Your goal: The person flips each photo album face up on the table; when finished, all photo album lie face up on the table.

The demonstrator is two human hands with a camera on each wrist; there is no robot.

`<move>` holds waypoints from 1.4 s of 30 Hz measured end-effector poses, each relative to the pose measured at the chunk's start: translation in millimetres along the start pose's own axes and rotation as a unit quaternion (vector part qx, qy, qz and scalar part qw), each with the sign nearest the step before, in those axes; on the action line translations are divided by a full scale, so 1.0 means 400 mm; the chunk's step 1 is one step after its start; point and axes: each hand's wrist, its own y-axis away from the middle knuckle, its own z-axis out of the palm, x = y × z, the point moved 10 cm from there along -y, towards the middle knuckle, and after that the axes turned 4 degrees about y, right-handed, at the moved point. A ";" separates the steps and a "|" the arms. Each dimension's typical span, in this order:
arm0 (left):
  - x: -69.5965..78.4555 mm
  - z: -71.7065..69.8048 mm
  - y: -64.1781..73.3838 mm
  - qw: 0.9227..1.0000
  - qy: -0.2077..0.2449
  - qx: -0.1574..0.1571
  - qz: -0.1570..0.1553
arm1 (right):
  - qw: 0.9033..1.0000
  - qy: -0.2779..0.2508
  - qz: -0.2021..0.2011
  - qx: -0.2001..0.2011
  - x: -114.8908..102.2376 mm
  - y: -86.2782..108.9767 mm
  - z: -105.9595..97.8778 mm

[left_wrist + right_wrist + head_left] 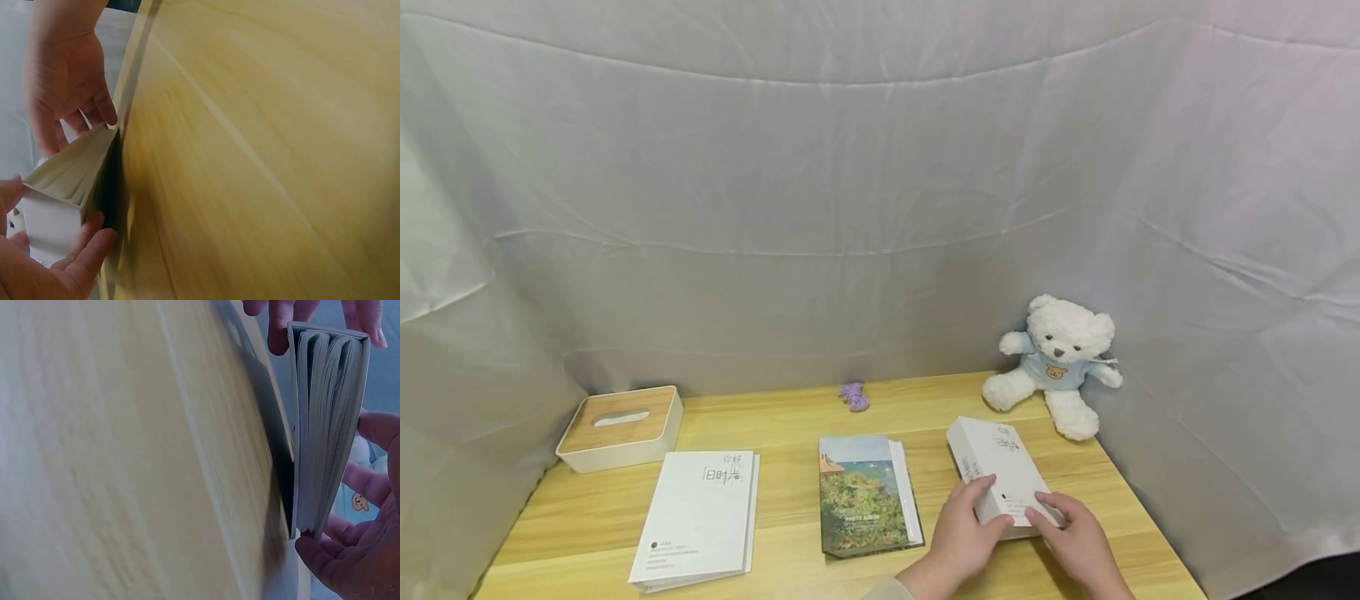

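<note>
Both hands hold a thick white photo album (1009, 468) at the right side of the table, its near end lifted off the wood. My left hand (961, 537) grips the spine side near the lower corner, with the thumb on the front cover. On the opposite side, my right hand (1078, 540) pinches the near right corner between thumb and fingers. In the right wrist view the album's page edges (322, 425) show between its two covers, the right hand (359, 550) at the lower end. The left wrist view shows the left fingers (94, 250) around the spine.
Left of the hands lies a landscape-covered photo album (861, 496), and farther left another white album (696, 517). A tissue box (621, 425) stands at the back left, a purple cord bundle (853, 396) at the back edge. A white teddy bear (1060, 362) sits behind the held album, by grey curtains (850, 208).
</note>
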 end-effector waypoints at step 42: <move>-0.040 0.021 -0.014 0.997 -0.073 -0.037 -0.011 | 0.999 0.038 0.023 -0.020 0.012 -0.009 0.015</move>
